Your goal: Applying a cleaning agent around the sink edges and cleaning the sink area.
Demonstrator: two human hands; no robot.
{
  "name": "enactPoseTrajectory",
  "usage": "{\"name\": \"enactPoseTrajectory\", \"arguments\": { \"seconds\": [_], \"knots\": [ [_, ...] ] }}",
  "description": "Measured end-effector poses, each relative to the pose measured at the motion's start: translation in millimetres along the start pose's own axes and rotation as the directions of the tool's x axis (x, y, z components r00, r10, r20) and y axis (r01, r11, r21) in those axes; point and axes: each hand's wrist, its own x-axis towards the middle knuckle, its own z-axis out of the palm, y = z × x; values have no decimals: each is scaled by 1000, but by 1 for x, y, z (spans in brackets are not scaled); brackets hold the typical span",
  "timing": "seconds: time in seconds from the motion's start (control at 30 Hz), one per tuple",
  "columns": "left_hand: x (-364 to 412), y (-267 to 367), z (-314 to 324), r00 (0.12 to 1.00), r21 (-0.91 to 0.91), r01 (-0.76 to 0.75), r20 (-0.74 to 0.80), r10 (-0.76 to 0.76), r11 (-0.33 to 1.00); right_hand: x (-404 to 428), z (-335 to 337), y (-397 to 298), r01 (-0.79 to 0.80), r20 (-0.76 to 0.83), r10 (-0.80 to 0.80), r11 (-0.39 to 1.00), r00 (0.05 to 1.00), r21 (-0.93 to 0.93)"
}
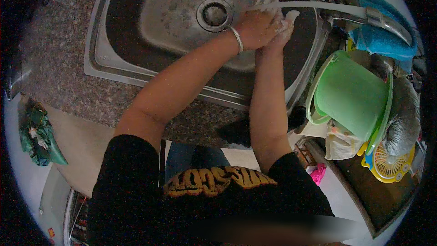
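Both hands are together over the right part of a stainless steel sink [164, 17], coated in white lather. My left hand [256, 27], with a pale bracelet [236, 38] at its wrist, lies across my right hand [286, 30]. One lathered digit of the right hand stands apart at the right. Between the palms I see no object, though the overlap hides part of the fingers. Above them reaches the long pale spout of a faucet [317, 5]. Whether water runs from it cannot be told. The round drain [214, 13] lies left of the hands.
A speckled stone counter [65, 58] surrounds the sink. On the right are a blue cloth [382, 42], a green plastic tub [351, 92] on its side and a yellow-rimmed fan-like thing [391, 162]. A green bag [42, 140] is at the far left.
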Motion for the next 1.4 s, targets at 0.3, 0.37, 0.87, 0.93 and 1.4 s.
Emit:
{"name": "enactPoseTrajectory", "arguments": {
  "seconds": [0.3,0.37,0.87,0.93,1.4],
  "knots": [
    [19,-19,-37,938,347,20,318,-138,938,-31,60,16,-39,-44,32,986,998,-163],
    [18,-47,-42,863,295,102,449,-232,950,-38,73,21,-130,-100,124,990,987,-56],
    [6,-66,-21,993,-562,-51,-118,-18,826,-36,74,31,-208,272,116,916,955,342],
    [6,-52,-31,998,-703,-53,-58,17,709,-41,78,29,-20,118,2,988,993,152],
    [9,-49,-46,719,-444,668,179,-672,597,-46,82,47,-49,33,75,871,997,-489]
  ]
}}
